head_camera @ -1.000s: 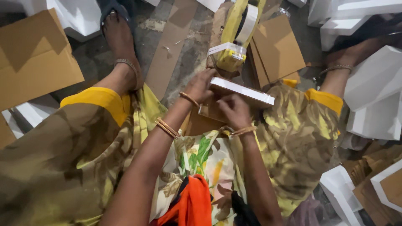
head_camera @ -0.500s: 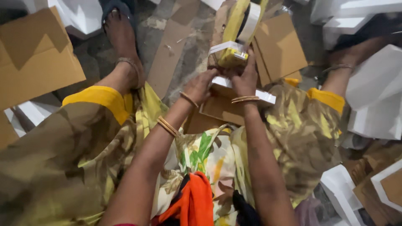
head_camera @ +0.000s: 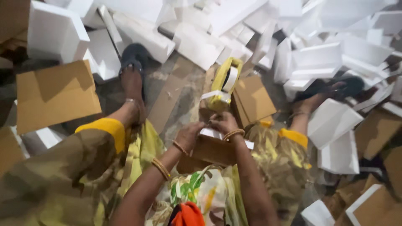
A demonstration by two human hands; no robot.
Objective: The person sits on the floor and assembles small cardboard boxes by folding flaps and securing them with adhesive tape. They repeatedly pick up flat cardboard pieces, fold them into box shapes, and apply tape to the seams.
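Hands (head_camera: 207,130) both gripping white slab (head_camera: 215,134) atop cardboard box (head_camera: 211,151); slab long axis left-right.

Matt brown cardboard box (head_camera: 211,150), glossy yellow plastic tape dispenser (head_camera: 224,83) — white foam blocks (head_camera: 335,121), printed cloth

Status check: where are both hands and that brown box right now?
Left hand and right hand both on the small brown cardboard box with white edge, held over the lap. Yellow tape dispenser just beyond. White foam blocks scattered around.
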